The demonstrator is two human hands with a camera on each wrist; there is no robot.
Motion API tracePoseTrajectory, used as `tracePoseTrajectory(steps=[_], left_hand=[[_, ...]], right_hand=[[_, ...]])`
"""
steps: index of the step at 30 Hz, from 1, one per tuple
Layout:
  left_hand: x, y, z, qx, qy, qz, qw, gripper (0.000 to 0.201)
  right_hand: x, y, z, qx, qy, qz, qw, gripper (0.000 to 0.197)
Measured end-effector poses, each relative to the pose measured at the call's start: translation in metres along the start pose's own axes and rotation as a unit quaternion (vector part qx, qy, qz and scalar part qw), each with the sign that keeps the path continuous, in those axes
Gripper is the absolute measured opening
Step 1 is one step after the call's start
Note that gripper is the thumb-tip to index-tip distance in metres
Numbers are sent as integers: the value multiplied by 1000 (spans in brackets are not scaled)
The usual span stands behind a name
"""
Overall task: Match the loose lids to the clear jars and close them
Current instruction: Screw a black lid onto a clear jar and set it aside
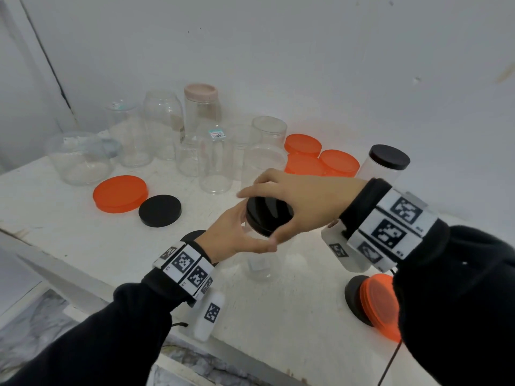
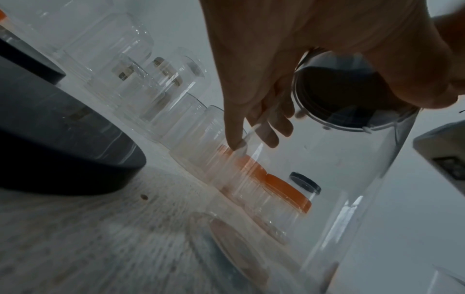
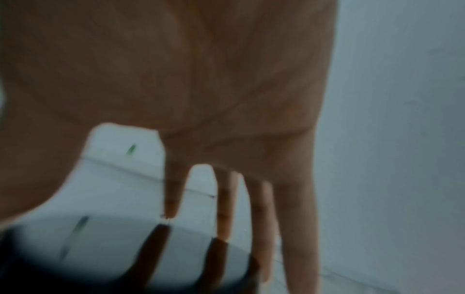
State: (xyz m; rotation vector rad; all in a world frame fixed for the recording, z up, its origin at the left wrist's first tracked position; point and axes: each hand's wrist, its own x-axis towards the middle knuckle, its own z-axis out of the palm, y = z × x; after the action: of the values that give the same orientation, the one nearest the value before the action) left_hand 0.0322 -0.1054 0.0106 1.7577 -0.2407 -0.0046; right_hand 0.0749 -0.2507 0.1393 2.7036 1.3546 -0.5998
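A clear jar (image 1: pixel 259 264) stands near the front of the white table (image 1: pixel 292 316). My left hand (image 1: pixel 250 232) grips it round the neck, thumb in front, fingers behind. A black lid (image 1: pixel 264 215) sits on its mouth, and my right hand (image 1: pixel 278 210) holds the lid from above, thumb on the near rim and fingers curled over the far rim. In the left wrist view the jar (image 2: pixel 352 179) shows the lid (image 2: pixel 334 95) from below, with my left fingers (image 2: pixel 251 111) seen through the clear wall. The right wrist view is blurred: fingers (image 3: pixel 224 208) reach down to the glossy lid (image 3: pixel 113 254).
Loose orange lid (image 1: pixel 120 193) and black lid (image 1: pixel 160 210) lie at left. Several open clear jars (image 1: pixel 214 162) crowd the back, one with a pink lid (image 1: pixel 200 91). Orange lids (image 1: pixel 320 160) and a black-lidded jar (image 1: pixel 388 160) stand back right. More lids (image 1: pixel 373 302) lie under my right sleeve.
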Motion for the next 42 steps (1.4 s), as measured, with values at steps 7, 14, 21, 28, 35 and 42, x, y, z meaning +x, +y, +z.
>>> tracePoseTrajectory(steps=[7,14,21,28,35,42], left_hand=[[-1,-1,2,-10,8,3,1000,71],[0,0,-1,-3,-5,0,1000,71],[-2,-1,5,-4,26,6,1000,69],[0,0,8,-5,7,11,1000,68],[18,6,7,93,-141,-11,985,90],[53,6,28,213,-121,42,969,72]], right_hand=[[6,-11,8,-79,96,36,992,64],[0,-2,6,-57,47,-8,997,75],[1,-2,21,-58,124,-2,991,68],[-2,2,26,-54,135,9,989,70],[-22,27,33,-31,132,38,990,70],[-59,80,54,-9,172,153,973,71]])
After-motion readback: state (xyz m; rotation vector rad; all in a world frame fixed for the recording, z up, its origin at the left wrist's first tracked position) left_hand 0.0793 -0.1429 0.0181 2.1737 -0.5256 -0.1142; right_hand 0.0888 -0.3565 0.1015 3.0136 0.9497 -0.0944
